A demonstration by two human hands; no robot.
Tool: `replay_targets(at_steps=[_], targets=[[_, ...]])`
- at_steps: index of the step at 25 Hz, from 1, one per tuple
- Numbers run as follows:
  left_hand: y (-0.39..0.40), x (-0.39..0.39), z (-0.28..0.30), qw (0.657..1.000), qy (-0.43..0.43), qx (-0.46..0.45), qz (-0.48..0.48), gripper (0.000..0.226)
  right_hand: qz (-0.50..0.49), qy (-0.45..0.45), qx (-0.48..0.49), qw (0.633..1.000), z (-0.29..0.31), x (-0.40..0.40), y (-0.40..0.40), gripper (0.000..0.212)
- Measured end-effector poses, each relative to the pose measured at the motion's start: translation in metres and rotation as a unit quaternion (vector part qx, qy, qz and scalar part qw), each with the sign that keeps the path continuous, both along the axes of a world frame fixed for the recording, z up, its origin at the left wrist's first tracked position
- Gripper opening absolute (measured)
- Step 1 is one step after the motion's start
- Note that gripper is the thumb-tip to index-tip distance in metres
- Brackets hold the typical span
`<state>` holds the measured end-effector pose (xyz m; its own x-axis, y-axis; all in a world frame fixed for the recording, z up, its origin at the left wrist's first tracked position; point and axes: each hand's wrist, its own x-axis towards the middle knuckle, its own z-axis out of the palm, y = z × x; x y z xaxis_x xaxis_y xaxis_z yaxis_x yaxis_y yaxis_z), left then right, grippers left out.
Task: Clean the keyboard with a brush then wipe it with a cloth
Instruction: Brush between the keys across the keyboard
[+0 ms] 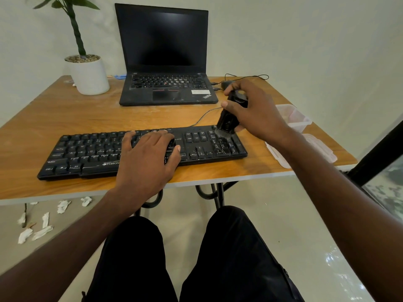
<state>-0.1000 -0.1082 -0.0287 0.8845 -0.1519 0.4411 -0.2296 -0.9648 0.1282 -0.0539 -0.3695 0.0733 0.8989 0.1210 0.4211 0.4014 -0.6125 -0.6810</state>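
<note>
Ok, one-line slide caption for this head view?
Right hand sweeps a black brush over the keyboard number pad while the left hand steadies it.

1. Laptop [165,62]: open, screen dark, at the table [65,118] far edge, centre.
2. Potted plant [87,73]: far left corner.
3. Clear tub [294,116] and lid [314,151]: right edge.
4. Paper scraps [41,225]: floor, left.

Office desk [65,118] with laptop [165,55]

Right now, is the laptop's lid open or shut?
Open: the laptop screen stands upright, dark, with its own keys exposed behind the keyboard.
</note>
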Motion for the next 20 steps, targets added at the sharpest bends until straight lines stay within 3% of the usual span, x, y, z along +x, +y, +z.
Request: replay_targets(at_steps=[2, 3, 6, 9, 12, 18, 20], targets=[[0.000, 0.000, 0.000, 1.000, 0.001, 0.001, -0.001, 0.048, 0.047, 0.029, 0.066, 0.996, -0.006, -0.002, 0.012, 0.024], [0.000, 0.000, 0.000, 1.000, 0.002, 0.000, -0.001, 0.049, 0.064, 0.034, 0.054, 0.996, -0.010, -0.003, 0.017, 0.024], [-0.001, -0.001, 0.000, 1.000, -0.001, 0.001, 0.001, 0.053, 0.076, -0.003, -0.056, 0.996, -0.014, -0.003, 0.021, 0.019], [-0.001, -0.001, 0.001, 1.000, 0.000, 0.003, 0.003, 0.053, 0.003, -0.051, -0.111, 0.992, -0.012, -0.002, 0.013, 0.019], [-0.001, -0.001, 0.001, 1.000, 0.003, 0.001, 0.004, 0.048, -0.022, -0.056, -0.091, 0.994, -0.013, -0.001, 0.011, 0.020], [-0.001, -0.001, 0.000, 1.000, 0.001, -0.002, 0.003, 0.048, 0.099, 0.005, -0.031, 0.995, -0.016, -0.002, 0.025, 0.018], [-0.001, -0.001, 0.001, 1.000, 0.001, -0.002, 0.003, 0.051, 0.081, -0.008, -0.080, 0.993, -0.013, -0.003, 0.020, 0.015]])
